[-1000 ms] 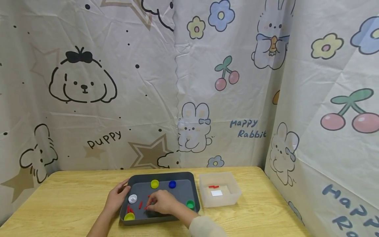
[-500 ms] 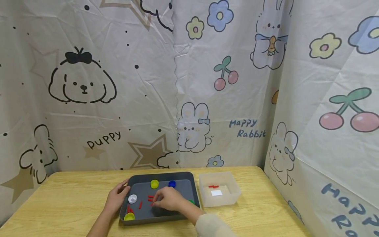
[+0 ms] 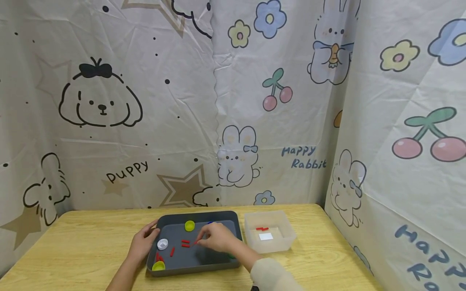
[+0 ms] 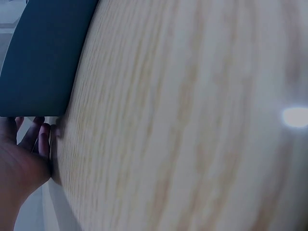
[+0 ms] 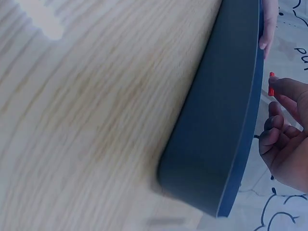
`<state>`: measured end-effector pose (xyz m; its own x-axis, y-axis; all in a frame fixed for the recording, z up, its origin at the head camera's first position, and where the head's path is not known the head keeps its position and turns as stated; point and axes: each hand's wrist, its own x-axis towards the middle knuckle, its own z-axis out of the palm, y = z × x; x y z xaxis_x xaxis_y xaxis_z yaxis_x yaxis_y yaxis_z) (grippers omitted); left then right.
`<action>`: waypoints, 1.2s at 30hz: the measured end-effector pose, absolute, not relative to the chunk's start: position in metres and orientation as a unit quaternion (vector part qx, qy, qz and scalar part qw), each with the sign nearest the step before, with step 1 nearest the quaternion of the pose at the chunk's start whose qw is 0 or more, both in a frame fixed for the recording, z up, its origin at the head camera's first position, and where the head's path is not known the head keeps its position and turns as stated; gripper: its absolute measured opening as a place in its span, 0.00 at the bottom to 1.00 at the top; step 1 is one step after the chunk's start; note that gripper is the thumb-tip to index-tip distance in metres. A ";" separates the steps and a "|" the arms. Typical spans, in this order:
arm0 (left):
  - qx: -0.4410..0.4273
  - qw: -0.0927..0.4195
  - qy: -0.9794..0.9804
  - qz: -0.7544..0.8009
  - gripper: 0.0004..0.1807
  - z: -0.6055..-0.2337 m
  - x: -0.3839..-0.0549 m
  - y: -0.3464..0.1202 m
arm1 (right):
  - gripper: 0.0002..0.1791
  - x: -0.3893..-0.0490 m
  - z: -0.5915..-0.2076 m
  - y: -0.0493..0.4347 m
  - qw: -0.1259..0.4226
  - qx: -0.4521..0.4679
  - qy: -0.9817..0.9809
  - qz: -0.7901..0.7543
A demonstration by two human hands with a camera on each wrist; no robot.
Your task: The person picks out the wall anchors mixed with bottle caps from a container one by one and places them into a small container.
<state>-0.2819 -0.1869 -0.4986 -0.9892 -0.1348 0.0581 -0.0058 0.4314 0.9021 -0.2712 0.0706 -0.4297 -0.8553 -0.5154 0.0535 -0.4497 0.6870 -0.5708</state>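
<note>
My right hand [image 3: 215,237] hovers over the dark grey tray [image 3: 196,270], pinching a short red stick [image 5: 271,84] between thumb and index finger. Its other fingers curl loosely in the right wrist view. Left of it, two red sticks [image 3: 185,245] lie side by side on the tray floor. Another red stick [image 3: 172,252] lies alone, with more near the front left corner. My left hand [image 3: 142,241] touches the tray's left end, its fingers [image 4: 43,144] against the wall. A white cap [image 3: 162,244] sits just inside that end.
Yellow caps stand at the tray's back [image 3: 189,225] and front left corner [image 3: 158,266]. My right hand mostly hides a blue cap [image 3: 210,222] and a green one. A translucent box [image 3: 287,242] on the right contains red sticks [image 3: 262,228] and a white card [image 3: 265,236].
My right hand has moved right and slightly back with the red stick, uncovering the two side-by-side sticks and covering more of the blue and green caps. My left hand stays put.
</note>
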 end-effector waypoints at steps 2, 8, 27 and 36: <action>0.040 0.066 -0.847 -0.526 0.26 -0.498 -0.282 -0.187 | 0.03 -0.272 -0.428 0.075 0.060 -0.261 0.916 -0.299; 0.040 0.066 -0.850 -0.520 0.26 -0.498 -0.282 -0.187 | 0.03 -0.275 -0.424 0.088 0.034 -0.257 0.917 -0.303; 0.049 0.057 -0.846 -0.527 0.26 -0.497 -0.282 -0.186 | 0.05 -0.284 -0.410 0.132 0.005 -0.218 0.921 -0.324; 0.050 0.053 -0.848 -0.525 0.26 -0.497 -0.283 -0.186 | 0.05 -0.287 -0.405 0.155 -0.018 -0.214 0.923 -0.320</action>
